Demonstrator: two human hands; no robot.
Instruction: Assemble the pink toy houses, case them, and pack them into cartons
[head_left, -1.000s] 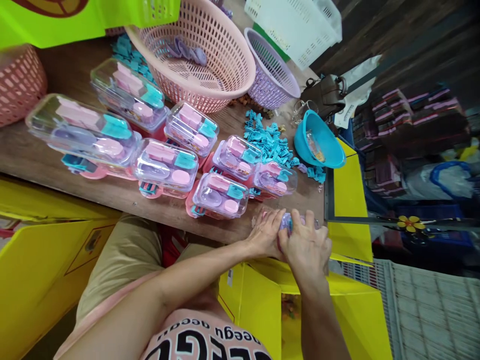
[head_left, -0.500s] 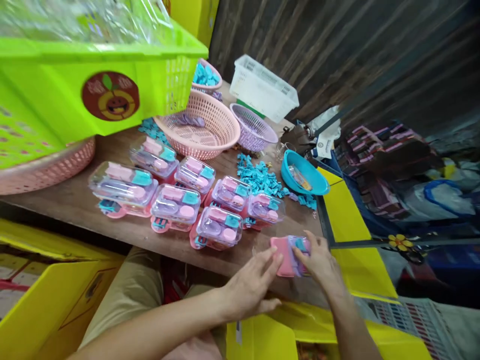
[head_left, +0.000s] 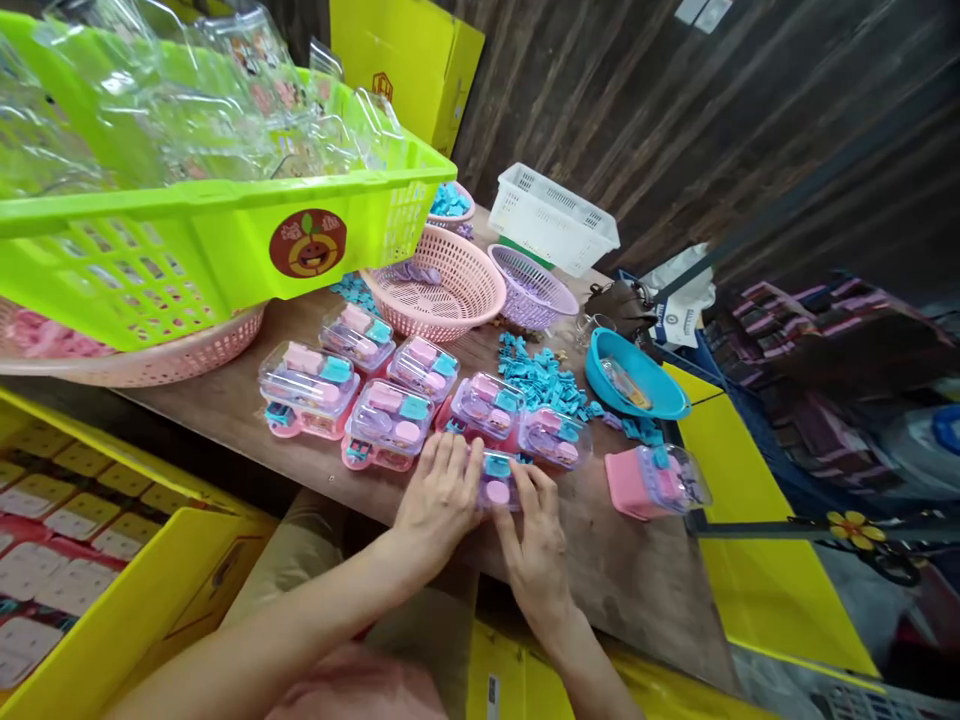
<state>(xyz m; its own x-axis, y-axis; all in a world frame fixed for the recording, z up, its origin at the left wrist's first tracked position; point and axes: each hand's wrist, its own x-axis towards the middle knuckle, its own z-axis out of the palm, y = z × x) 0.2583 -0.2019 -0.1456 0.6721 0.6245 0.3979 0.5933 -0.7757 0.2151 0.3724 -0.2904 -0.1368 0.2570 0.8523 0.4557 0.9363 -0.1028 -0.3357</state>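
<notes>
Between my hands, near the table's front edge, is a pink and purple toy case with a clear lid (head_left: 497,490). My left hand (head_left: 441,497) wraps its left side, the fingers laid together over it. On the other side my right hand (head_left: 534,535) grips it with thumb and fingers. Much of this case is hidden by the hands. Several similar cases (head_left: 386,420) stand in rows just behind and to the left. One more case (head_left: 652,483) lies tipped on its side to the right, apart from both hands.
A green crate (head_left: 225,225) of clear plastic covers overhangs the table at left, above a pink basket (head_left: 187,360). Behind the cases are loose blue parts (head_left: 544,375), a pink basket (head_left: 442,310), a purple basket (head_left: 532,300), a white basket (head_left: 555,225) and a blue basin (head_left: 645,385).
Both hands have let go of the case at the right, which now lies on its side there. They have moved left onto a case in the front row. The view has shifted.
</notes>
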